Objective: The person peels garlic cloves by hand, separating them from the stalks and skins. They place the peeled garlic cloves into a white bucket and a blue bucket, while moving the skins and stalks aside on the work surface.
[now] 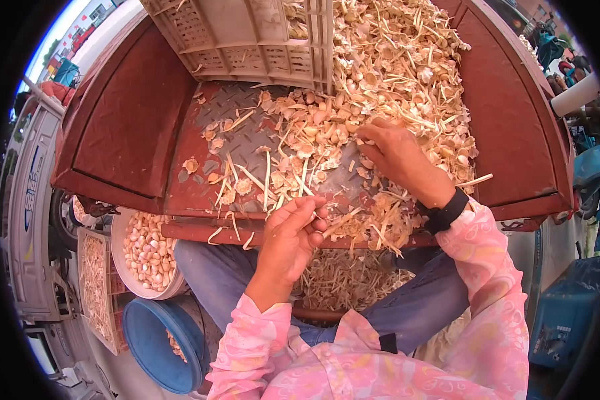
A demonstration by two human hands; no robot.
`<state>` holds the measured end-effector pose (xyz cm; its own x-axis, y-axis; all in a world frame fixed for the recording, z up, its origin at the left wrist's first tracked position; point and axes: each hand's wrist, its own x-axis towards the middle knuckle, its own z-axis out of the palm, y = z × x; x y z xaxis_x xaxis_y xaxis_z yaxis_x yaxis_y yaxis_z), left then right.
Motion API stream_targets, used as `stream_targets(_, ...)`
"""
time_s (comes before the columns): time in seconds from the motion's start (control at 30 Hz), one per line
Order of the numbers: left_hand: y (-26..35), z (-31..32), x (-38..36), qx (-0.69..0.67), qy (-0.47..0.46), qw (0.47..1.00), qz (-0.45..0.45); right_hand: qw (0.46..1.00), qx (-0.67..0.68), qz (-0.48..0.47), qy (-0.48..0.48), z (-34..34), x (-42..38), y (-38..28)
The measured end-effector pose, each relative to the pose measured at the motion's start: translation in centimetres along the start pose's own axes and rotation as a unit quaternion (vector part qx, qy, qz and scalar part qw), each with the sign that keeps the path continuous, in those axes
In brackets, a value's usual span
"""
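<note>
holding the right hand [399, 160] out, with fingers hooked down, can't tell whether apart or pinching. curling the left hand [291, 233] at the red metal bed's [507, 100] near edge, bunching fingertips by the thumb, too hidden to call clamped or not. seeing garlic cloves [317, 129] right by the right fingertips, beyond the left hand, among papery skins [395, 212].

Two bare hands [291, 230], one black wristband [451, 212], one off-white latticed plastic crate [230, 33] on the red metal bed [123, 113], one round white plastic bucket [118, 247], one round blue plastic tub [152, 327]; pale garlic cloves [148, 250], uncountable.
</note>
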<state>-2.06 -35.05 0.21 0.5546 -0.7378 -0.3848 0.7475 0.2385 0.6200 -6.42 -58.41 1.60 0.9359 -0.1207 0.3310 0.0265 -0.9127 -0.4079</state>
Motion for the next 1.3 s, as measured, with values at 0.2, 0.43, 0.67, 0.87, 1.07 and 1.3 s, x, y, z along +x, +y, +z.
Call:
stream_targets(0.2,1.2,1.4,0.6,0.069,0.014,0.996,0.047,0.993,-0.095,0.008,-0.074,1.4,0.8,1.2)
stream_targets(0.43,1.4,1.2,0.3,0.072,0.001,0.995,0.073,0.933,0.306,0.168,-0.089,0.0,-0.7,0.9)
stream_targets(0.67,10.0,-10.0,-8.6,0.158,0.265,0.882,0.357,0.875,0.428,0.171,-0.149,-0.2,-1.5,1.5)
stream_targets(0.87,13.2,-26.8,-15.3,0.151,0.519,0.8,0.262,0.792,0.546,0.231,-0.144,-1.3,-1.9,0.7)
stream_targets(1.07,10.2,-20.7,-12.6,0.373,0.447,0.717,0.382,0.793,0.563,0.204,-0.113,-1.6,-2.8,0.3)
stream_targets(1.3,-0.6,2.0,-1.9,0.261,-0.004,0.939,0.223,0.829,0.54,0.121,-0.078,0.5,-4.3,-3.6)
